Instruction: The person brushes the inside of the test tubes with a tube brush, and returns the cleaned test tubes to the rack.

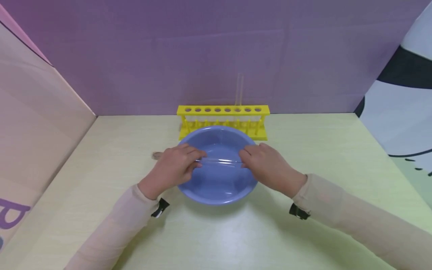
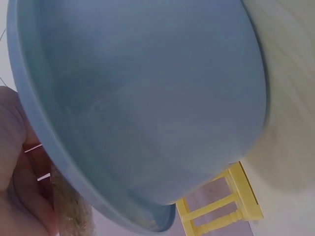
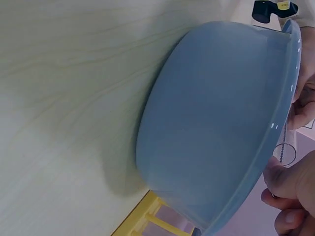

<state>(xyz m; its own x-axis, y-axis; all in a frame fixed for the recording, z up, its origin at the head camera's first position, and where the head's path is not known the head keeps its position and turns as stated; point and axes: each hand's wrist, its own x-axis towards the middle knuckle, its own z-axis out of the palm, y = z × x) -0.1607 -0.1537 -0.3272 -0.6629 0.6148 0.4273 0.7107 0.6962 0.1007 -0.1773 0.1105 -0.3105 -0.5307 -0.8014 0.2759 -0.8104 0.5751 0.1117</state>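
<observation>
Over the blue plastic basin (image 1: 217, 187), a clear glass test tube (image 1: 222, 161) lies sideways between both hands. My left hand (image 1: 173, 165) has its fingers curled at the tube's left end. Tan bristles of a test tube brush (image 2: 71, 209) stick out beside those fingers. The right hand (image 1: 266, 165) pinches the tube's right end with thumb and fingers. A twisted wire with a ring (image 3: 285, 153) shows by the right fingertips in the right wrist view. I cannot tell how brush and tube meet, since the fingers cover it.
Behind the basin stands a yellow test tube rack (image 1: 222, 110), partly hidden by the rim. One clear test tube (image 1: 239, 90) stands upright in it. The pale wooden table (image 1: 219, 240) ends at a purple wall (image 1: 152, 67). Each sleeve carries a black wrist strap.
</observation>
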